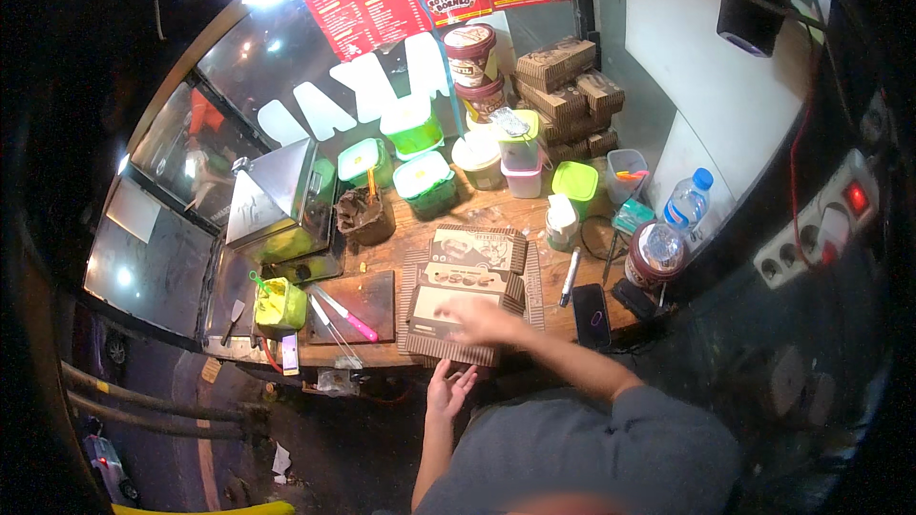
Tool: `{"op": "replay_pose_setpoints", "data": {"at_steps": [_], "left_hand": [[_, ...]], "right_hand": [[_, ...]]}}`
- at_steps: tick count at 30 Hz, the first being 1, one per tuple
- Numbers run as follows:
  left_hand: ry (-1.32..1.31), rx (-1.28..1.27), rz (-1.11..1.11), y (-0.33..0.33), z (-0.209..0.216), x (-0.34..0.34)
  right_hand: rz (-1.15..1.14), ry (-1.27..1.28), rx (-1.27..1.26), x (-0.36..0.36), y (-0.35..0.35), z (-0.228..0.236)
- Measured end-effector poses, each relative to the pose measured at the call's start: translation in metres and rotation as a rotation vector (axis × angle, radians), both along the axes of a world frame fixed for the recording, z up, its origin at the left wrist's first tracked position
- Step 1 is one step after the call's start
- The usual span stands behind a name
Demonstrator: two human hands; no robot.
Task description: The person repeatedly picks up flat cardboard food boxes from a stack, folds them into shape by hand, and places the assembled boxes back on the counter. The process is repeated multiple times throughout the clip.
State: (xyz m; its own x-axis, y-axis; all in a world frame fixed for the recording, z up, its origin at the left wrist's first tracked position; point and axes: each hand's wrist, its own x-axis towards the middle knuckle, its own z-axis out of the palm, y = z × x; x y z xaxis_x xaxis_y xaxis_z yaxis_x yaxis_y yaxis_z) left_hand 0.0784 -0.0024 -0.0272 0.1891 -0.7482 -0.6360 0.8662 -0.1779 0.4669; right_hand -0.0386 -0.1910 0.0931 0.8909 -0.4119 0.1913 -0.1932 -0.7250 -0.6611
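Flat brown-and-white printed cardboard food boxes [458, 238] lie stacked and overlapping on the wooden counter in front of me. Over the nearest box [441, 303] is my right hand [480, 320], blurred by motion, so its fingers are hard to make out. Just below that box's near edge, my left hand [451, 389] is palm up with fingers spread. Whether its fingertips touch the cardboard I cannot tell. To the left of the boxes, a pink-handled knife [359, 326] and metal tongs [334, 329] rest on a dark board [374, 292].
Green tubs [425, 183] and a container of brown spread [364, 216] stand behind. A yellow-green container [280, 307] sits at the left. On the right are a phone [592, 316], a marker [571, 277] and a water bottle [689, 198]. Folded boxes [563, 100] are piled at the back.
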Motion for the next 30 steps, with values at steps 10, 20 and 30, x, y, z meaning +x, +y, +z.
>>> {"op": "replay_pose_setpoints", "data": {"at_steps": [10, 20, 30], "left_hand": [[-0.108, -0.117, 0.058, -0.020, 0.047, -0.014], [-0.320, -0.187, 0.175, -0.039, 0.035, -0.019], [-0.534, 0.271, 0.407, -0.016, -0.009, -0.009]], "right_hand": [[-0.104, 0.064, -0.304, 0.013, 0.042, -0.057], [-0.338, -0.066, 0.068, -0.016, 0.028, 0.001], [-0.744, -0.776, -0.049, -0.084, 0.000, 0.072]]}}
